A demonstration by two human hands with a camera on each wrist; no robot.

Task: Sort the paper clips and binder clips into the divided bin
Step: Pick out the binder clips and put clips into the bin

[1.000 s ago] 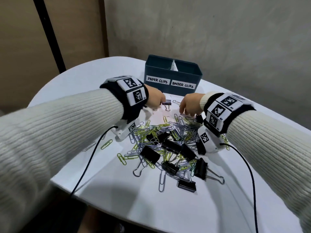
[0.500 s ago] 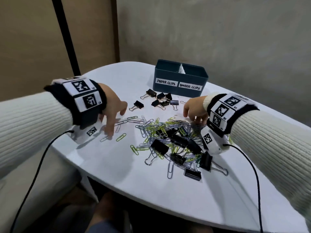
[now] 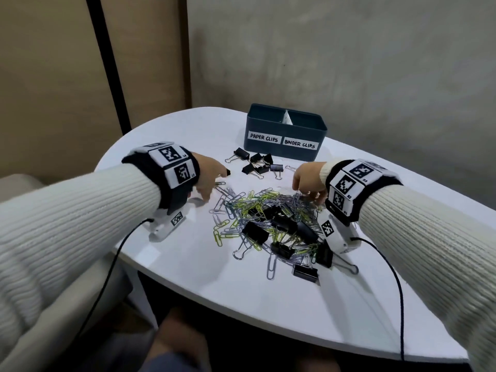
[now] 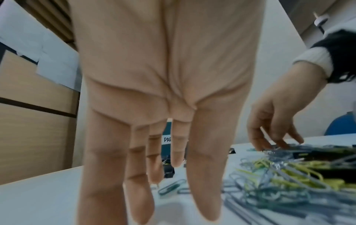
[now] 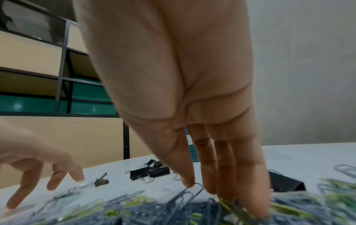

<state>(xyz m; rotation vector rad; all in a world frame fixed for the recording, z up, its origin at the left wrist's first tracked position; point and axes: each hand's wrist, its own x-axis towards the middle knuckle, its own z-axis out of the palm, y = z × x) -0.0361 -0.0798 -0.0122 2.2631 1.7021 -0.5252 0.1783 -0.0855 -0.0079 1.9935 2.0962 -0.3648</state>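
Note:
A dark blue divided bin [image 3: 285, 135], labelled PAPER CLIPS on the left and BINDER CLIPS on the right, stands at the back of the white table [image 3: 166, 146]. A mixed pile [image 3: 268, 218] of silver and yellow-green paper clips and black binder clips lies in the middle. Several binder clips [image 3: 257, 163] lie apart just in front of the bin. My left hand [image 3: 212, 189] [image 4: 154, 182] points straight fingers down at the pile's left edge and holds nothing. My right hand [image 3: 308, 193] [image 5: 212, 190] presses straight fingers into the paper clips at the pile's far right.
The table's rounded front edge [image 3: 241, 315] is close below the pile. Black cables [image 3: 107, 277] run from both wrist cameras off the table. A grey wall stands behind the bin, and a seat cushion [image 3: 40, 331] lies at the lower left.
My left hand left the binder clips by the bin, swung out to the left, and has come back to the pile's left edge. My right hand stayed at the pile's far side.

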